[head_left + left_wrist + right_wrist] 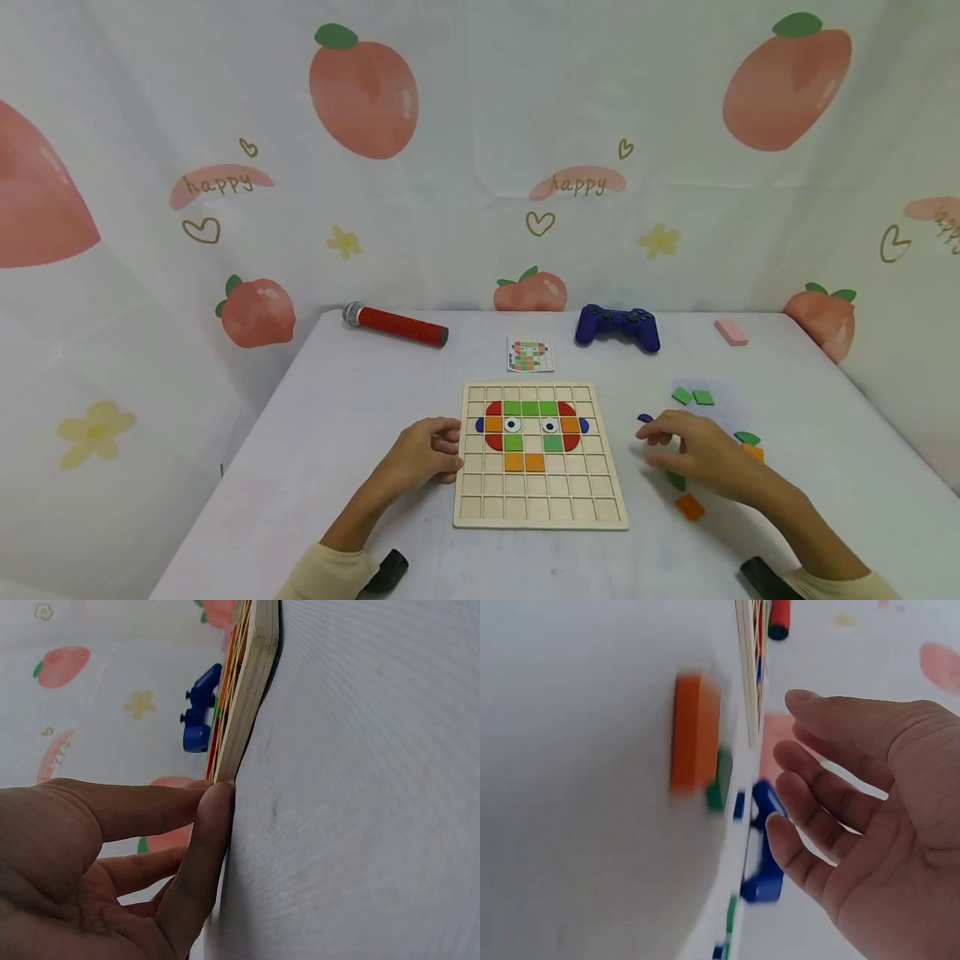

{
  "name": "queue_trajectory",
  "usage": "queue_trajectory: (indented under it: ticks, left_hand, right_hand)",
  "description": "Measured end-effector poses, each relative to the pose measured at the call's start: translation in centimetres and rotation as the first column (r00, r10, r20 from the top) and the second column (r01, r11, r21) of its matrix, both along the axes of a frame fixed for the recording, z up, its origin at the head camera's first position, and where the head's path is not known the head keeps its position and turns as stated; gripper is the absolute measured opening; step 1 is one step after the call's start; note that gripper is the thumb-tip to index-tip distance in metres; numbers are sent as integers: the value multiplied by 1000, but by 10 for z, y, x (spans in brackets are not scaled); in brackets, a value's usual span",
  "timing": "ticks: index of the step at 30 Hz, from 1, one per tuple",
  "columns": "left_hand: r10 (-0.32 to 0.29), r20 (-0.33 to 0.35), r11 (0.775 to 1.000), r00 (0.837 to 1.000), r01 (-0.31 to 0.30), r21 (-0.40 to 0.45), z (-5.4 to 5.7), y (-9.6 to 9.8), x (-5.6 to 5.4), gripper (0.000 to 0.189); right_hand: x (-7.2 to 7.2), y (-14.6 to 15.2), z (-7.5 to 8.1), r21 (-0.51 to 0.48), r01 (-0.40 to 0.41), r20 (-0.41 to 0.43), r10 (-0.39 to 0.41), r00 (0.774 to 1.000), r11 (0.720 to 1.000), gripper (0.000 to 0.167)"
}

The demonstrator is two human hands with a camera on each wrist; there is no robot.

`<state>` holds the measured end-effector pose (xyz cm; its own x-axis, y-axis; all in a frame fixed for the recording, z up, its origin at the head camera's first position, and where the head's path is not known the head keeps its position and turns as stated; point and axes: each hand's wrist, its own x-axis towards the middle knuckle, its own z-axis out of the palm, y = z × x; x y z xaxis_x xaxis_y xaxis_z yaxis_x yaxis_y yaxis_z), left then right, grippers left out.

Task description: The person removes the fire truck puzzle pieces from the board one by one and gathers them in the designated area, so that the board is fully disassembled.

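Note:
A wooden grid board lies on the table with red, green, orange and blue pieces and two eye pieces set in its upper rows. At its left edge my left hand pinches the rim between thumb and finger; the left wrist view shows both tips meeting at the board's side. Right of the board, my right hand hovers with loosely bent fingers, holding nothing. Near it are a small blue piece, a dark green leaf-shaped piece partly hidden by the hand, and an orange square.
Farther right lie two green pieces, another green leaf-shaped piece and an orange one. Behind the board are a pattern card, a red microphone, a blue game controller and a pink block.

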<state>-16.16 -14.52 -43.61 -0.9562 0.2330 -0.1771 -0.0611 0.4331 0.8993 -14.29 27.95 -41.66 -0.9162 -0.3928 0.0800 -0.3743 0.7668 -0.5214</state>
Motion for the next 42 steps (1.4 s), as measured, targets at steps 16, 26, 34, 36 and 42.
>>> queue_trajectory:
  ticks: [16, 26, 34, 36, 42]
  left_hand:
    - [-4, 4, 1000, 1000, 4, 14, 1, -1, -1, 57]
    - [-7, 2, 1000, 1000, 7, 15, 0, -1, -1, 57]
    - [-3, 4, 1000, 1000, 3, 13, 0, -1, -1, 58]
    - [-2, 4, 1000, 1000, 2, 14, 0, -1, -1, 58]
    - [-3, 0, 1000, 1000, 3, 13, 0, 0, 0, 58]
  right_hand:
    - [13, 72, 3, 65, 233, 86, -238, 968, 970, 34]
    - [17, 105, -1, 107, 301, 91, -310, 946, 948, 42]
    - [14, 121, -2, 145, 320, 123, -337, 933, 936, 44]
    - [13, 122, -2, 153, 326, 138, -347, 928, 933, 44]
    - [13, 123, -4, 165, 332, 155, -357, 921, 929, 43]
